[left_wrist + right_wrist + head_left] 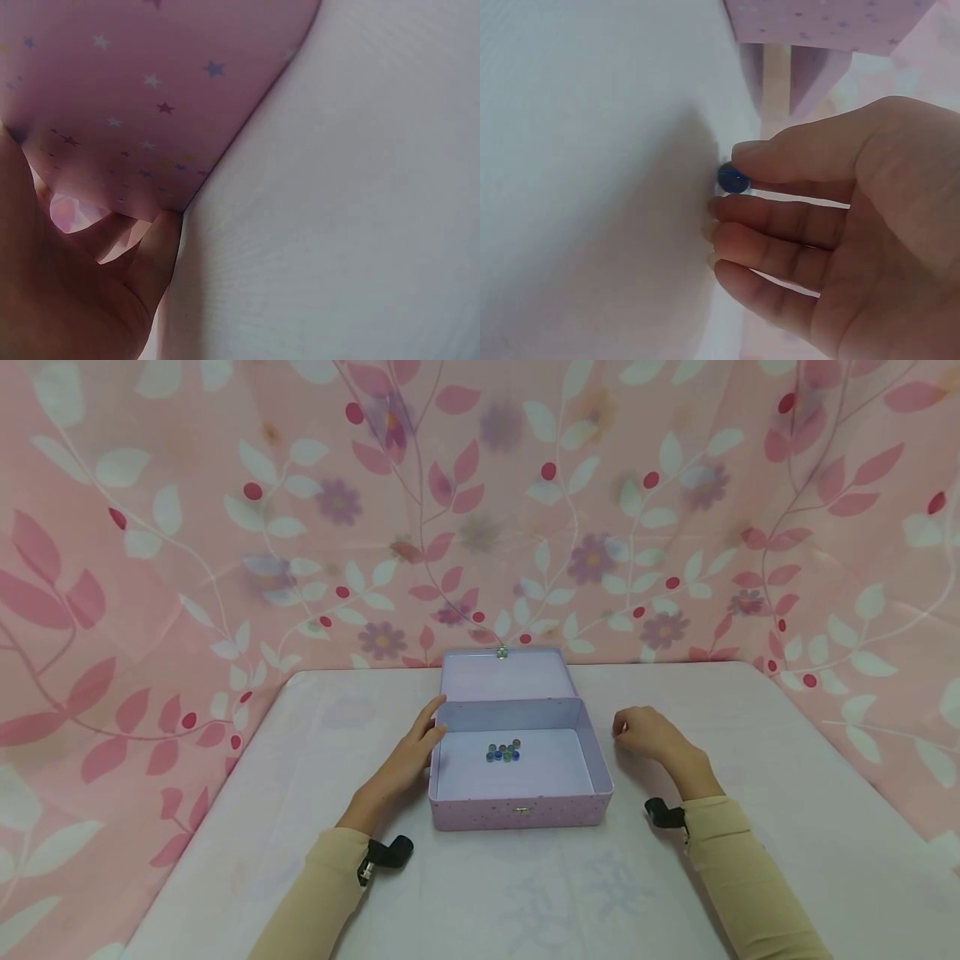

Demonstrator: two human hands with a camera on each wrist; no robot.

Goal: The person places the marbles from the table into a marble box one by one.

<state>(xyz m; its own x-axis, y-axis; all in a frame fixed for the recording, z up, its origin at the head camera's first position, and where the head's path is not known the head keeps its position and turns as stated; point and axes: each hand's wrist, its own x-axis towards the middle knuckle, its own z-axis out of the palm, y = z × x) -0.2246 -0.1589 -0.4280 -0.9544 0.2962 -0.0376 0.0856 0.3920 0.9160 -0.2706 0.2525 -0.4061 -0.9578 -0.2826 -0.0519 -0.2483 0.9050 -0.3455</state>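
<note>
A lilac tin box (519,812) with a star pattern stands on the table, its lid (506,675) tipped back. Several small glass marbles (502,752), blue, green and reddish, lie clustered on its floor. My left hand (405,760) holds the box by its left wall near the back corner, thumb at the rim. In the left wrist view its fingers (156,244) reach around the starry side. To the right of the box, my right hand (652,735) is low over the table. Its thumb and forefinger pinch a blue marble (733,178), the other fingertips close to the cloth.
A white cloth covers the table (480,893). Behind it and along both sides hangs a pink floral curtain (480,527). A black wrist camera (393,852) sticks out from the left sleeve, and another black camera (663,812) from the right.
</note>
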